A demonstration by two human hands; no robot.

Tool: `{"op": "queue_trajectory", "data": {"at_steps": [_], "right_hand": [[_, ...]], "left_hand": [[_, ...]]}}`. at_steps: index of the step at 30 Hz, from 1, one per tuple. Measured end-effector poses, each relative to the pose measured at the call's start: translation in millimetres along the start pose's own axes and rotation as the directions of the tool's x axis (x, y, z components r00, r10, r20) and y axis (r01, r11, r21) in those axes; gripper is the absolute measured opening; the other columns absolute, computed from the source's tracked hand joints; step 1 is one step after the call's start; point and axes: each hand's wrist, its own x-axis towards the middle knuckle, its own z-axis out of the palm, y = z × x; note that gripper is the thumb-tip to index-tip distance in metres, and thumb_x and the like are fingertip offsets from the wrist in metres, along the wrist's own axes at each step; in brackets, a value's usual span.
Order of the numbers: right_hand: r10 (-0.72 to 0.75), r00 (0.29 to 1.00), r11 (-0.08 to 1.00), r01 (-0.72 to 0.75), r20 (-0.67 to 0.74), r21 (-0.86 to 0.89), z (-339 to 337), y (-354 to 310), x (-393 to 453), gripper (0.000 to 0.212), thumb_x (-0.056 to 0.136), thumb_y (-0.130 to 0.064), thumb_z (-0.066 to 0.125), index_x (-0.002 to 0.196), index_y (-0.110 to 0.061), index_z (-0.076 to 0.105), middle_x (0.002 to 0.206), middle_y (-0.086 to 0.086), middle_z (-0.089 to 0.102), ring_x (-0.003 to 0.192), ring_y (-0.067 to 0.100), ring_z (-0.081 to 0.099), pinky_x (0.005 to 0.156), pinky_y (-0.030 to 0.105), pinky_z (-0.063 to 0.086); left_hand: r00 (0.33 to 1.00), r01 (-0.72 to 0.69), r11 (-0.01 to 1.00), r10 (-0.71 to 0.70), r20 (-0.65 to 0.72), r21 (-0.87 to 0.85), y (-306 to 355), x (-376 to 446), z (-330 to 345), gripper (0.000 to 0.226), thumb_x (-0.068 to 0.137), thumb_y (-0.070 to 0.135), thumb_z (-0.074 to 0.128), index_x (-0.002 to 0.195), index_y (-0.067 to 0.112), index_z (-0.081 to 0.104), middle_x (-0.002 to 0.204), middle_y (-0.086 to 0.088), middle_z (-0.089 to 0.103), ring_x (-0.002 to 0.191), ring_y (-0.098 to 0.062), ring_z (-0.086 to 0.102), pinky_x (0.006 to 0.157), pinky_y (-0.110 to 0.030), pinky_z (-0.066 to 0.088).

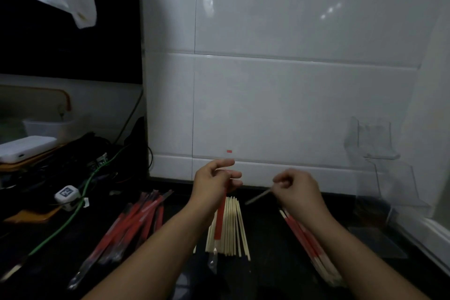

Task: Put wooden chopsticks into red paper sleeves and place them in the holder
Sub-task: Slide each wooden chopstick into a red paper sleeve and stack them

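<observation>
My left hand [214, 184] holds a red paper sleeve [220, 220] that hangs down toward me, its clear end near the counter. My right hand [300, 190] pinches a wooden chopstick [257, 197] whose blurred tip points left toward the sleeve, a short gap apart. Under the hands lies a row of bare wooden chopsticks [233, 226]. A heap of red sleeves [131, 221] lies at the left. Sleeved chopsticks [309, 246] lie in a pile at the right. A clear plastic holder [375, 143] stands against the wall at the right.
The dark counter [267, 263] ends at a white tiled wall [280, 105]. At the left are tangled cables with a green one [73, 214], a white box [24, 147], a small white cube with a code mark [67, 193], and a clear tub [48, 128].
</observation>
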Motion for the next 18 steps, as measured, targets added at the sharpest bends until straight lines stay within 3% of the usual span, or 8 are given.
{"op": "queue_trajectory", "data": {"at_steps": [3, 6, 8, 10, 12, 15, 18], "right_hand": [[0.029, 0.992, 0.913, 0.023, -0.122, 0.408, -16.2, -14.5, 22.2, 0.012, 0.085, 0.000, 0.065, 0.082, -0.009, 0.072, 0.056, 0.001, 0.063, 0.049, 0.010, 0.056, 0.048, 0.018, 0.043], [0.067, 0.991, 0.678, 0.038, -0.113, 0.734, -34.7, -37.2, 35.8, 0.009, 0.088, 0.003, 0.064, 0.085, -0.004, 0.069, 0.053, -0.003, 0.060, 0.048, 0.007, 0.051, 0.045, 0.015, 0.040], [0.052, 0.991, 0.528, 0.077, -0.122, 0.846, -48.6, -51.1, 40.6, 0.008, 0.089, 0.000, 0.064, 0.083, -0.006, 0.066, 0.054, -0.005, 0.059, 0.049, 0.006, 0.051, 0.045, 0.014, 0.039], [0.017, 0.979, 0.497, 0.170, -0.205, 0.851, -62.3, -61.8, 42.9, 0.009, 0.091, -0.007, 0.065, 0.082, -0.008, 0.063, 0.054, -0.006, 0.059, 0.050, 0.007, 0.051, 0.046, 0.016, 0.039], [-0.034, 0.943, 0.568, 0.291, -0.332, 0.769, -72.6, -69.5, 43.7, 0.013, 0.095, -0.014, 0.062, 0.082, -0.010, 0.060, 0.060, -0.003, 0.063, 0.051, 0.011, 0.055, 0.044, 0.019, 0.039], [-0.105, 0.883, 0.625, 0.416, -0.457, 0.661, -79.3, -79.4, 44.5, 0.015, 0.101, -0.016, 0.052, 0.086, -0.012, 0.053, 0.075, 0.009, 0.068, 0.050, 0.015, 0.062, 0.042, 0.023, 0.039], [-0.153, 0.850, 0.649, 0.471, -0.504, 0.598, -79.6, -85.7, 46.0, 0.015, 0.101, -0.017, 0.051, 0.087, -0.013, 0.052, 0.075, 0.010, 0.068, 0.051, 0.019, 0.062, 0.046, 0.026, 0.044]], "left_hand": [[0.999, 0.015, 1.000, -0.015, 0.042, -0.008, 2.8, -3.5, -0.5, 0.024, 0.097, -0.002, 0.047, 0.109, 0.008, 0.066, 0.099, -0.018, 0.071, 0.075, -0.021, 0.069, 0.067, -0.021, 0.058], [0.997, -0.004, 1.000, 0.005, 0.073, -0.012, 5.3, -5.7, -1.9, 0.021, 0.100, 0.003, 0.047, 0.108, 0.005, 0.066, 0.094, -0.016, 0.066, 0.067, -0.018, 0.063, 0.064, -0.021, 0.056], [0.996, -0.039, 0.999, 0.036, 0.086, 0.035, 7.4, -7.1, -1.9, 0.022, 0.102, 0.012, 0.046, 0.110, 0.007, 0.066, 0.087, -0.008, 0.064, 0.063, -0.013, 0.059, 0.060, -0.019, 0.054], [0.993, -0.075, 0.995, 0.069, 0.094, 0.061, 9.3, -7.8, -2.3, 0.024, 0.104, 0.020, 0.045, 0.109, 0.011, 0.067, 0.079, -0.005, 0.063, 0.060, -0.012, 0.057, 0.060, -0.020, 0.051], [0.990, -0.101, 0.993, 0.095, 0.100, 0.056, 11.3, -8.4, -2.7, 0.025, 0.104, 0.021, 0.045, 0.109, 0.011, 0.067, 0.078, -0.005, 0.063, 0.060, -0.012, 0.058, 0.061, -0.021, 0.052], [0.986, -0.134, 0.989, 0.126, 0.109, 0.066, 13.7, -8.0, -2.5, 0.021, 0.102, 0.013, 0.047, 0.113, 0.010, 0.065, 0.087, -0.009, 0.069, 0.066, -0.014, 0.066, 0.064, -0.018, 0.055], [0.987, -0.131, 0.991, 0.129, 0.093, 0.025, 15.3, -7.6, 0.4, 0.020, 0.100, 0.003, 0.049, 0.110, 0.005, 0.066, 0.104, -0.012, 0.070, 0.078, -0.019, 0.070, 0.067, -0.020, 0.056]]}}
